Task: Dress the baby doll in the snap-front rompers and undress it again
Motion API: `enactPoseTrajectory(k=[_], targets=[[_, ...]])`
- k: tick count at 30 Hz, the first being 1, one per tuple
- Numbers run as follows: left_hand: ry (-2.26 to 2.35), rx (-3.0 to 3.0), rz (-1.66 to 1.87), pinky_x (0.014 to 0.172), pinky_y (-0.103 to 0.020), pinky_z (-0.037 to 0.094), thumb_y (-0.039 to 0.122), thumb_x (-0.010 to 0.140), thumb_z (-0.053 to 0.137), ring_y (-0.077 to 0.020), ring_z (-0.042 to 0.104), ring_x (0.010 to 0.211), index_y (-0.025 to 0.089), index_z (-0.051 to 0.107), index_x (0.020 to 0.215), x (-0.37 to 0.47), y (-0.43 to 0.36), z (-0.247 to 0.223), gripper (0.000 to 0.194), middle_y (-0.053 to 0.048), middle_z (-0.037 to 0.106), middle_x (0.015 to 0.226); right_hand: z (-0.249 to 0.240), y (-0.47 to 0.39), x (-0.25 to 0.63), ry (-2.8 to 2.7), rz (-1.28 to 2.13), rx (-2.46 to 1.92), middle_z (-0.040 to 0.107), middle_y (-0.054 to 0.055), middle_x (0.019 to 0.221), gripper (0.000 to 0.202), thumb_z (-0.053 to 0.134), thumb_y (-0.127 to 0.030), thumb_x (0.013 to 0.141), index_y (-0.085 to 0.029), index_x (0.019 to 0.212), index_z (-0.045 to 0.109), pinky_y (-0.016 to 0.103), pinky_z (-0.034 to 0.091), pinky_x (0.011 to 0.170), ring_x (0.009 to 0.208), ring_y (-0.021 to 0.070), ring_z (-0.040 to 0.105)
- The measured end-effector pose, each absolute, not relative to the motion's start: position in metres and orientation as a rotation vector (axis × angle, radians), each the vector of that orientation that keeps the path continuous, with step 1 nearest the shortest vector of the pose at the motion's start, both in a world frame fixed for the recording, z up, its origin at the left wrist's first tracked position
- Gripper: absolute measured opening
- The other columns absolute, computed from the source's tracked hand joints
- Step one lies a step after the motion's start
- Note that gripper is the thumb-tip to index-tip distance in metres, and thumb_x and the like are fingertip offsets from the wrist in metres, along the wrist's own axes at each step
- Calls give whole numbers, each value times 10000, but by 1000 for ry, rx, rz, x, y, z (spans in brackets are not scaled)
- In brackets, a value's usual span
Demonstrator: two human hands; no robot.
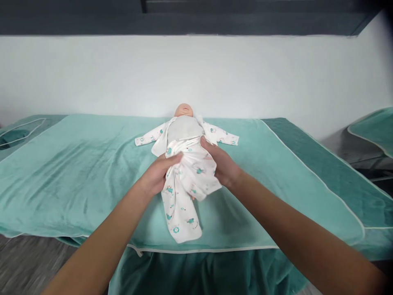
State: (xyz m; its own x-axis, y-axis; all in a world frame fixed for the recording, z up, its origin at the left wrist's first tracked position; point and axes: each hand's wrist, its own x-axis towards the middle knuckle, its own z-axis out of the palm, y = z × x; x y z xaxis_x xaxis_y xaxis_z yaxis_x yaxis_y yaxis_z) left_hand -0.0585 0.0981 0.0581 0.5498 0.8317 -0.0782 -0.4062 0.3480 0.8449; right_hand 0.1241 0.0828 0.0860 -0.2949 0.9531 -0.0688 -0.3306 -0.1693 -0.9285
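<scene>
A baby doll [183,110] lies on its back in the middle of the bed, its head toward the wall. It wears an open printed jacket [217,134] with both sleeves spread, over a pale grey torso. White baby trousers [184,217] with teal prints cover its lower body. Gripping the trousers on the left side, my left hand [158,172] has its thumb on top of the cloth. On the other side my right hand [222,162] is closed on the same trousers near the waist. One trouser leg hangs toward me; the other is bunched up to the right.
A light teal velvet cover [92,172] with pale piping spreads over the bed, darker teal fabric [331,164] at its right. Behind stands a white wall [123,73] below a dark ledge [245,18]. Another teal-covered surface [376,129] is at the far right.
</scene>
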Motion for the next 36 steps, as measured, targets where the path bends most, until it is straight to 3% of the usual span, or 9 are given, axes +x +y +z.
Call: enactPoseTrajectory(k=[3,7,14,18,24,29,36], targets=[[532,765,996,935,-413,566,381,825,724,-307,715,1040,148,613,1310,-53,94,63,550,-128,752,1118,74,74,121,-1126,1735,-922,723,49,788,420,718,-559,813,-183,1000,695,301,546,647,712,192,673],[549,723,884,908,-428,575,425,862,669,-312,731,980,139,617,1303,-51,87,66,528,-138,762,1059,71,67,125,-1251,1892,-999,716,59,755,385,820,-475,726,-153,908,713,291,555,609,634,169,651],[627,909,678,747,-354,593,401,814,757,-258,738,845,141,623,1285,-55,80,71,555,-143,758,1047,99,71,141,-1170,1646,-911,751,80,956,382,747,-449,825,-170,1082,708,270,549,676,757,176,686],[681,976,592,669,-322,573,343,755,814,-223,714,767,125,664,1214,-57,80,75,530,-140,756,1019,88,68,147,-1118,1623,-991,751,93,965,423,751,-482,814,-154,1078,715,263,531,661,758,179,678],[857,1028,596,716,-308,545,306,726,807,-215,699,798,119,733,1043,-54,77,66,375,-113,764,933,50,38,161,-1080,1729,-1239,749,87,921,464,874,-389,675,-135,1037,733,259,487,630,721,171,651],[962,1369,480,756,-315,505,319,762,713,-237,688,864,156,740,935,-46,71,60,239,-73,760,956,28,15,165,-1146,1673,-1350,739,53,872,419,839,-366,697,-144,1035,728,269,463,643,731,177,632],[1203,1915,281,692,-315,439,343,819,594,-277,678,864,162,721,864,-36,63,64,226,-96,753,907,10,8,155,-1284,1406,-1450,759,57,978,436,749,-398,747,-171,1118,714,347,511,765,886,259,668]])
